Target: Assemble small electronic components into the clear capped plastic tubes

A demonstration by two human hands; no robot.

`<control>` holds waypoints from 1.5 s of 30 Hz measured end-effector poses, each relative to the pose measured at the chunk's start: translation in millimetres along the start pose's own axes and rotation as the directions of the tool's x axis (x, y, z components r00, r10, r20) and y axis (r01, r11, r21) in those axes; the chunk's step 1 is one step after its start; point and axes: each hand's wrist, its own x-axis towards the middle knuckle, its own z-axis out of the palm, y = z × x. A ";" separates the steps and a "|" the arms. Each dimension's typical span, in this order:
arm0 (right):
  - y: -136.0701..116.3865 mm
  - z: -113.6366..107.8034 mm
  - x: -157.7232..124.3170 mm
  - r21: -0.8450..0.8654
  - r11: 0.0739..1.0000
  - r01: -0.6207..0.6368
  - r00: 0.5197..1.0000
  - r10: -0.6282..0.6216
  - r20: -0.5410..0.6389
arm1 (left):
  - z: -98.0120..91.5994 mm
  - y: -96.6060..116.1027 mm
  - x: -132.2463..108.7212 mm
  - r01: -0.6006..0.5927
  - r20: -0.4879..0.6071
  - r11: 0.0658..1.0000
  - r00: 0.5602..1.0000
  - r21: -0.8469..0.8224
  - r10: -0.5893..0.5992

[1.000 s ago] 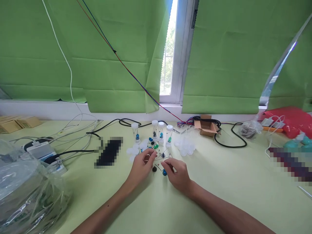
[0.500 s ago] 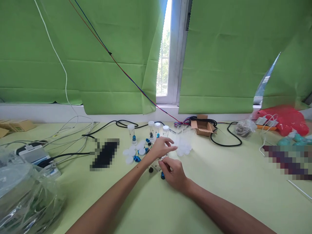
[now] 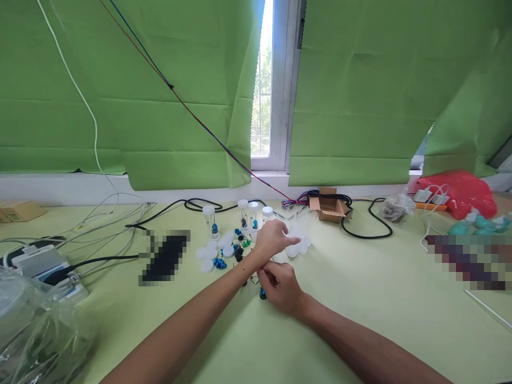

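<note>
My left hand point(image 3: 276, 240) reaches across above my right, thumb stretched out and fingers apart, beside the clear tubes. My right hand point(image 3: 282, 285) is closed in a pinch just below it; what it holds is hidden, though a thin metal piece shows near the fingertips. By its knuckles lies a small blue and black part point(image 3: 263, 293). Clear tubes with white caps, one of them a tube point(image 3: 210, 224) holding a blue piece, stand behind. Round white caps point(image 3: 207, 265) and blue beads point(image 3: 220, 263) lie to the left, and more white caps point(image 3: 298, 248) to the right.
An open cardboard box point(image 3: 328, 208) and black cable point(image 3: 367, 237) sit at the back. On the right are a red bag point(image 3: 466, 192) and clear plastic bag point(image 3: 397, 207). Left are a blurred dark object point(image 3: 166, 256), a white power strip point(image 3: 50, 272) and a plastic-wrapped bundle point(image 3: 36, 330).
My left hand has shifted slightly right relative to the tubes, its wrist now overlapping my right fingertips. My right hand stays pinched. The whole view has shifted a little.
</note>
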 end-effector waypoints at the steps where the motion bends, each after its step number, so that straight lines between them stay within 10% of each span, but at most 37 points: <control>1: -0.1 0.0 -0.3 0.003 1.000 -0.003 1.000 0.003 0.000 | 0.3 0.5 -0.1 0.000 0.000 1.000 1.000 0.004 0.000; 15: 1.0 1.5 1.1 0.013 0.996 0.087 0.996 -0.087 -0.013 | 0.1 1.2 -7.7 -0.054 -0.017 0.998 0.998 -0.024 0.053; 23: -2.0 0.6 1.5 0.036 0.997 0.074 0.995 -0.076 0.068 | -16.3 -10.4 -30.0 -0.277 -0.150 0.949 0.955 -0.148 0.256; 31: 0.6 1.7 0.5 0.023 1.000 -0.011 0.993 0.008 0.115 | -58.5 -32.3 -67.7 -0.514 -0.606 0.854 0.654 0.085 0.453; 37: 1.5 -1.2 2.9 0.022 0.994 -0.109 0.988 0.106 0.115 | -50.5 -82.9 -100.5 -0.596 -0.567 0.721 0.476 0.354 0.672; 45: 2.5 -8.8 12.6 0.247 0.895 -0.372 0.913 0.401 -0.076 | -38.6 -111.7 -110.9 -0.455 -0.458 0.859 0.728 0.234 0.510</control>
